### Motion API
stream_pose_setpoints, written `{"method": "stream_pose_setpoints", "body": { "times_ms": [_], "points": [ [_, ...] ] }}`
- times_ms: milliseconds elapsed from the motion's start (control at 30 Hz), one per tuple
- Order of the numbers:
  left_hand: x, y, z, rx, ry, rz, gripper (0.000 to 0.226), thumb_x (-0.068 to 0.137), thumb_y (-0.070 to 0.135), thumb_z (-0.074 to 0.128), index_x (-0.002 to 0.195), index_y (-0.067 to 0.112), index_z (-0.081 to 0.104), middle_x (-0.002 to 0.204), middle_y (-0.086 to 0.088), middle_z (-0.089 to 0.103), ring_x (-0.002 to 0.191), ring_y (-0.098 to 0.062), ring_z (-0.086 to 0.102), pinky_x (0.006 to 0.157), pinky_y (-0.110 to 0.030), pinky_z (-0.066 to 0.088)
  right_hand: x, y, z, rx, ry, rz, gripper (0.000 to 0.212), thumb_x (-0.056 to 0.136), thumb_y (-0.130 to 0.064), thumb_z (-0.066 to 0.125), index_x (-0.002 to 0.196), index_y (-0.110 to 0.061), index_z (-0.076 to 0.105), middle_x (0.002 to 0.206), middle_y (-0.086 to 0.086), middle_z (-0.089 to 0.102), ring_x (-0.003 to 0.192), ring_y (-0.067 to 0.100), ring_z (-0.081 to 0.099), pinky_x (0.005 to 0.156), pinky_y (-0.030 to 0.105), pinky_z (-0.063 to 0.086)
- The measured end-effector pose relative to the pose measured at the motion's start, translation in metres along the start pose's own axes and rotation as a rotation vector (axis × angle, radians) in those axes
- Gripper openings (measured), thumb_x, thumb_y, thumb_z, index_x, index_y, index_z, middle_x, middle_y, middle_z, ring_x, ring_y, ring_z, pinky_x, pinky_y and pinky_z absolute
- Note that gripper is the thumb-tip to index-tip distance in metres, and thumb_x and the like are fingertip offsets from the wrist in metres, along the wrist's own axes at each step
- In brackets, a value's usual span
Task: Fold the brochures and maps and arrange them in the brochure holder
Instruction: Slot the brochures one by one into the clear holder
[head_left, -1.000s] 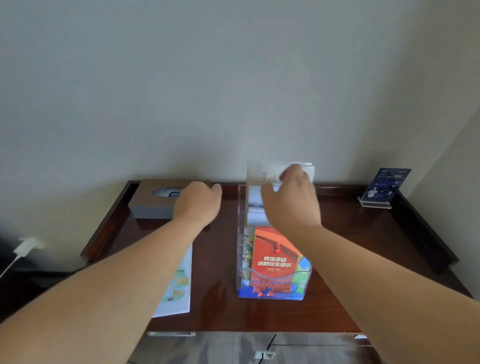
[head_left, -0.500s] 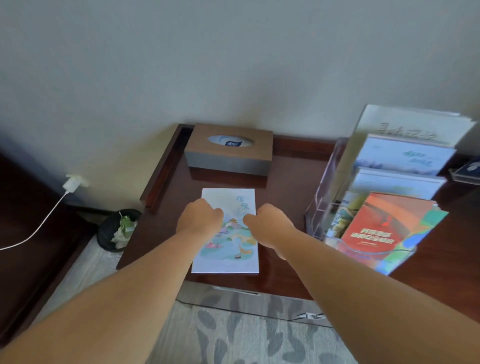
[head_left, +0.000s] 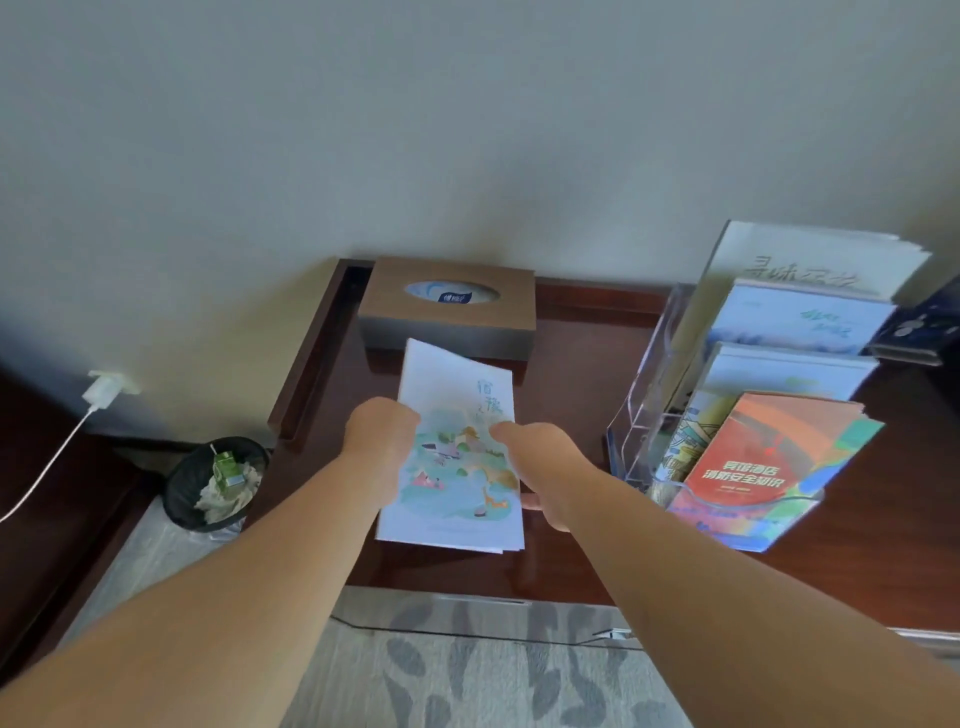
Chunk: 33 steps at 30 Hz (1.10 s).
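Most of the job looks done. The clear brochure holder (head_left: 644, 395) on the right of the table (head_left: 571, 364) already has papers in each tier, with a red leaflet (head_left: 748, 457) in front. One brochure (head_left: 457, 467) is left (the illustrated one). It is folded and raised just off the table, with the left hand (head_left: 382, 436) gripping its left edge and the right hand (head_left: 545, 467) its right. A tissue box (head_left: 447, 306) sits just behind it and a waste bin (head_left: 215, 483) stands on the floor, well aside. I'd say nothing blocks the way across.
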<state>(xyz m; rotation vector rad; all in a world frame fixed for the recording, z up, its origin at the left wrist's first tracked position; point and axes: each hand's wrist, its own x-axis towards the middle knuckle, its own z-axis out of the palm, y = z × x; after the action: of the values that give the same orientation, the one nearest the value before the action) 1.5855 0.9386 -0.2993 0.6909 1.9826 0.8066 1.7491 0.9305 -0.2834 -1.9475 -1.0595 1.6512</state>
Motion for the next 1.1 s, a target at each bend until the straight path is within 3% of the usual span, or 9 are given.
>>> {"method": "stream_pose_setpoints", "body": {
  "times_ms": [67,133,200,367,500,633,867,1033,1100],
  "points": [
    [-0.013,0.02,-0.009,-0.176,0.075,0.088,0.019,0.089,0.005,0.05,0.071,0.008,0.055,0.081,-0.015,0.056,0.069,-0.028,0.053,0.063,-0.033,0.044,-0.01,-0.017,-0.01,-0.005,0.035,-0.101,0.028,0.09,-0.025,0.053,0.114,-0.012,0.059,0.109,0.008,0.07,0.094,0.025,0.069,0.086,0.04,0.058],
    [-0.032,0.046,-0.016,-0.338,0.085,0.156,0.012,0.082,0.008,0.05,0.071,0.009,0.055,0.085,-0.016,0.052,0.076,-0.028,0.049,0.067,-0.041,0.04,-0.025,-0.037,-0.024,-0.061,0.081,-0.219,0.03,0.093,-0.02,0.048,0.12,-0.01,0.058,0.115,0.008,0.066,0.099,0.026,0.065,0.087,0.039,0.056],
    [-0.054,0.077,-0.018,-0.472,0.052,0.216,0.004,0.072,0.017,0.052,0.072,0.013,0.052,0.084,-0.012,0.046,0.077,-0.025,0.042,0.069,-0.041,0.035,-0.042,-0.059,-0.043,-0.084,0.117,-0.343,0.022,0.095,-0.016,0.048,0.112,-0.012,0.061,0.11,0.007,0.067,0.099,0.026,0.066,0.089,0.041,0.056],
    [-0.108,0.151,-0.009,-0.653,0.006,0.479,0.01,0.058,0.019,0.05,0.064,0.022,0.042,0.084,-0.006,0.043,0.078,-0.024,0.036,0.07,-0.042,0.029,-0.093,-0.114,-0.117,-0.086,0.248,-0.672,0.012,0.091,-0.014,0.056,0.101,-0.02,0.061,0.093,0.001,0.069,0.074,0.018,0.063,0.061,0.028,0.05],
    [-0.15,0.203,0.018,-0.648,-0.06,0.685,0.012,0.063,0.014,0.049,0.064,0.025,0.054,0.081,-0.008,0.059,0.073,-0.022,0.055,0.066,-0.034,0.041,-0.121,-0.142,-0.191,-0.093,0.321,-0.845,0.015,0.091,-0.012,0.06,0.104,-0.02,0.062,0.094,0.002,0.071,0.081,0.023,0.069,0.07,0.037,0.057],
    [-0.179,0.233,0.06,-0.634,-0.117,0.777,0.017,0.066,0.012,0.049,0.076,0.021,0.059,0.082,-0.001,0.066,0.067,-0.017,0.062,0.052,-0.022,0.045,-0.125,-0.148,-0.257,-0.102,0.364,-0.91,0.011,0.093,-0.016,0.06,0.095,-0.027,0.063,0.081,-0.007,0.069,0.068,0.014,0.064,0.054,0.021,0.05],
    [-0.192,0.251,0.116,-0.58,-0.135,0.732,0.017,0.064,0.016,0.048,0.075,0.024,0.058,0.074,0.004,0.063,0.062,-0.014,0.057,0.053,-0.021,0.042,-0.097,-0.133,-0.308,-0.131,0.404,-0.884,0.012,0.093,-0.018,0.062,0.089,-0.03,0.061,0.081,-0.009,0.067,0.067,0.012,0.062,0.054,0.021,0.049],
    [-0.179,0.252,0.131,-0.361,-0.144,0.725,0.021,0.072,0.01,0.051,0.088,0.018,0.063,0.095,-0.008,0.069,0.089,-0.033,0.063,0.078,-0.043,0.051,-0.076,-0.123,-0.32,-0.156,0.44,-0.808,0.013,0.093,-0.016,0.06,0.103,-0.021,0.064,0.092,-0.004,0.069,0.087,0.024,0.066,0.077,0.041,0.055],
    [-0.17,0.251,0.136,-0.26,-0.119,0.723,0.02,0.081,0.005,0.053,0.083,0.022,0.063,0.093,-0.005,0.07,0.085,-0.029,0.063,0.072,-0.037,0.049,-0.068,-0.119,-0.321,-0.183,0.458,-0.779,0.015,0.092,-0.015,0.06,0.106,-0.016,0.064,0.097,0.001,0.07,0.091,0.029,0.066,0.084,0.046,0.055]
  ]
}}
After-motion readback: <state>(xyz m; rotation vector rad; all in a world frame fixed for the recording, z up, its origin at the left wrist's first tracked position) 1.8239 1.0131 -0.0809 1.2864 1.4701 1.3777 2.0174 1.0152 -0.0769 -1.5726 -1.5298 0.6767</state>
